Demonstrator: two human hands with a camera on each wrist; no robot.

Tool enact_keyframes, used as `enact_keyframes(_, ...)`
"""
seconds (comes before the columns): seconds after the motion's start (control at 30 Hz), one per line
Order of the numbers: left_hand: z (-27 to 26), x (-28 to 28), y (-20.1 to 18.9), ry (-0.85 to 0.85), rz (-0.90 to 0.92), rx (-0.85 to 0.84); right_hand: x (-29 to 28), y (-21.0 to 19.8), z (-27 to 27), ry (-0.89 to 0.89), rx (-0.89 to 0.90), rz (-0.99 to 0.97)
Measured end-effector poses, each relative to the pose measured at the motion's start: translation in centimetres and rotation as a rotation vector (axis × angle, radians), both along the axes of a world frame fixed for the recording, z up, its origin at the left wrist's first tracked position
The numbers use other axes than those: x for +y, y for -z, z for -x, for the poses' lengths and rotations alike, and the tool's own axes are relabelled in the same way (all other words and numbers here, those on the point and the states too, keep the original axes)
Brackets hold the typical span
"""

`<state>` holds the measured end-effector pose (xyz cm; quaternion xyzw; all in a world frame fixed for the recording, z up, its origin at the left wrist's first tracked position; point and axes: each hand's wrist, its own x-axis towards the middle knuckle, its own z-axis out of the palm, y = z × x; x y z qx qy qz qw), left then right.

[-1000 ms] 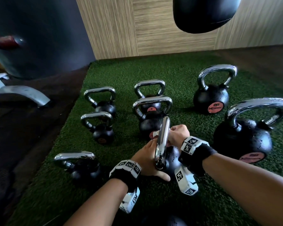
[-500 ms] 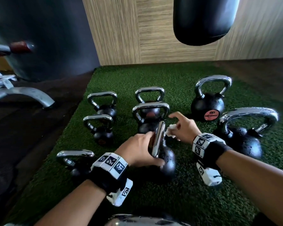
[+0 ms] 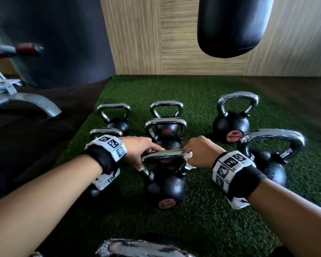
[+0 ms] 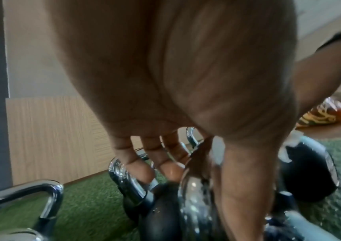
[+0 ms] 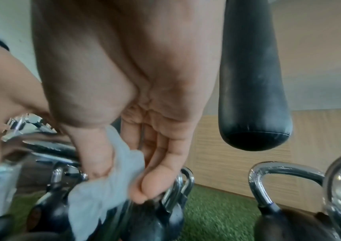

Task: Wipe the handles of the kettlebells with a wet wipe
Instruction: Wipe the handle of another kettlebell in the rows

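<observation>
Near kettlebell (image 3: 165, 184), upright on the green turf (image 3: 202, 219) at the centre of the head view; my left hand (image 3: 139, 151) curls over the 9 o'clock end of its chrome handle (image 3: 162, 154); my right hand (image 3: 200, 153) pinches the wet wipe (image 5: 112, 184) between thumb and fingers against the 3 o'clock end. Handling, as I judge it: the bell is heavy, rigid iron, steadied by the handle, never the round body; the chrome looks slick and beaded with wet, so the steadying hold must be firm; the wipe is soft, limp and light, best wrapped round the bar. Count: eight kettlebells on the turf, a ninth chrome handle (image 3: 143, 247) at 6 o'clock; one wipe; one hanging punch bag (image 3: 232, 25) at 1 o'clock.
</observation>
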<state>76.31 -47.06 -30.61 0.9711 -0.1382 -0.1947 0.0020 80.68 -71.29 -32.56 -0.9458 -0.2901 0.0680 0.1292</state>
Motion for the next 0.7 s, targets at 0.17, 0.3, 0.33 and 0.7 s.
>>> enact_keyframes(0.17,0.4,-0.6,0.4,0.031,-0.101,-0.125,0.4,-0.1,1.2,0.028,-0.023,0.073)
enact_keyframes(0.3,1.8,-0.8,1.8,-0.046,-0.069,-0.188,0.7,0.2,1.7,0.061,-0.011,0.043)
enact_keyframes(0.33,2.3,-0.8,2.0,-0.087,-0.048,-0.196,0.6,0.3,2.0,0.070,-0.014,0.020)
enact_keyframes(0.7,12.9,4.1,3.5,-0.404,0.561,-0.235,-1.3,-3.6,9.4,0.093,0.056,-0.129)
